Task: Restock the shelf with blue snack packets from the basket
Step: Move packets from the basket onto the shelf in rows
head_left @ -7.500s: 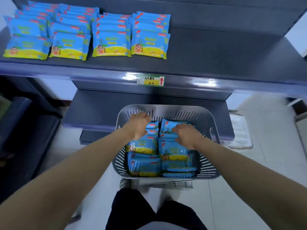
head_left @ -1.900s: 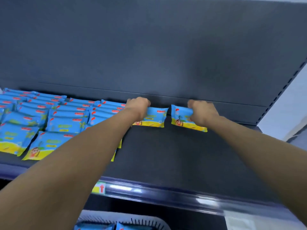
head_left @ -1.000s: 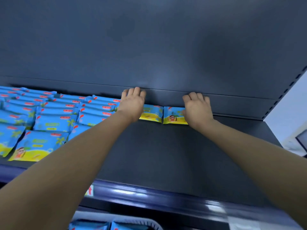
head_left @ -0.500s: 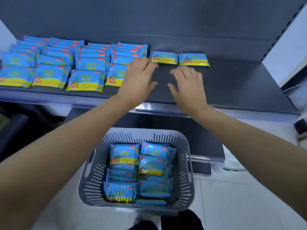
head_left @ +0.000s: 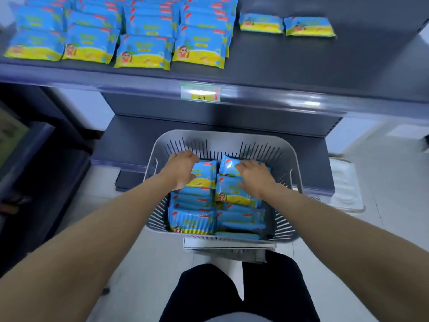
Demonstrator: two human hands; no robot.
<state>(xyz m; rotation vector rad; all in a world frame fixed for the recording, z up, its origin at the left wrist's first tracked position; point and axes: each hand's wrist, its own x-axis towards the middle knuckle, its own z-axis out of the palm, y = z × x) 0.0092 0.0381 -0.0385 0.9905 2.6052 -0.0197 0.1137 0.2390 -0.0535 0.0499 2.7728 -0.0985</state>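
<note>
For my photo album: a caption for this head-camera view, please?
Both hands, left hand and right hand, reach into the basket of blue packets below the shelf.

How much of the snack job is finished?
Partly done. The shelf already has four rows of blue packets on its left, plus two lone packets at the back. Right now the left hand and right hand are both down on packets in the basket, not yet lifting any. Many packets still wait there, and the shelf's right side is mostly bare.
</note>
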